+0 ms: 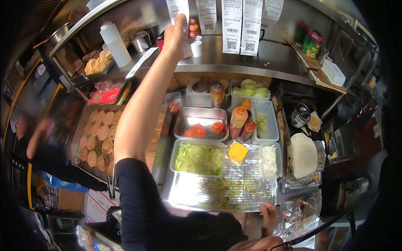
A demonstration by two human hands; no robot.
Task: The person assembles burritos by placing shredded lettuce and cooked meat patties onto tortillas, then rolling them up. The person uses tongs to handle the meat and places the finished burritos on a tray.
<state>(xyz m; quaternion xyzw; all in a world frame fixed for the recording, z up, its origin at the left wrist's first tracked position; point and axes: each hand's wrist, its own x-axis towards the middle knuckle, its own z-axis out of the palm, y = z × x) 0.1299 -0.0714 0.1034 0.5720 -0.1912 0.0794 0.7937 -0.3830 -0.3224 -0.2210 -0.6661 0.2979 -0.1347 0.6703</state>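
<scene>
My left arm reaches up to the shelf, and my left hand is closed on a printed paper receipt hanging there. Low at the right, my right hand hovers by the front edge of a wire rack tray, fingers loosely bent and apart, with nothing visible in them. On that tray stand a tub of shredded lettuce, a stack of yellow cheese slices and a tub of white shreds. Behind them, a steel pan holds tomato slices, next to sauce bottles.
Left of the tray, a griddle holds several round patties, with metal tongs at its edge. More receipts hang from the shelf, where a white squeeze bottle stands. A flatbread lies right. Another person's hand shows far left.
</scene>
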